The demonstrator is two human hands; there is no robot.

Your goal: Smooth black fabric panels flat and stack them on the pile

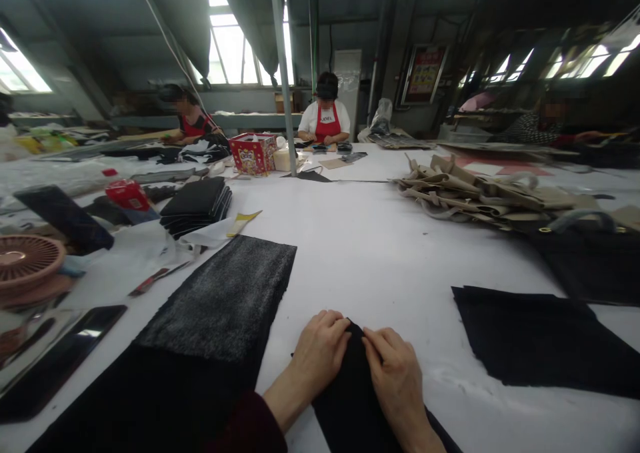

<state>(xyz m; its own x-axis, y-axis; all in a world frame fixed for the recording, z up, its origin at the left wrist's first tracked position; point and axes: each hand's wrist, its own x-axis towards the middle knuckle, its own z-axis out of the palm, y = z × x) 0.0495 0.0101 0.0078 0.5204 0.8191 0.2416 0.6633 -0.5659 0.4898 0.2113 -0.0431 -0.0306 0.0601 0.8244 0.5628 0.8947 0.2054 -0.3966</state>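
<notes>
A black fabric piece [353, 399] lies on the white table in front of me, its far end narrowed between my hands. My left hand [323, 349] pinches its far left edge with curled fingers. On the opposite edge, my right hand [397, 379] is closed in a similar pinch, fingertips close to the left ones. To the left rests a stack of long black panels [220, 299], the upper part speckled grey. More black pieces [545, 339] lie in a pile to the right.
A folded black stack [195, 206], a phone [60, 359], a pink fan [30, 266] and a red-handled tool [157, 278] sit at left. Tan fabric pieces [480, 193] are heaped at right. A metal pole [284, 73] rises beyond. A person in a red apron [327, 123] sits opposite.
</notes>
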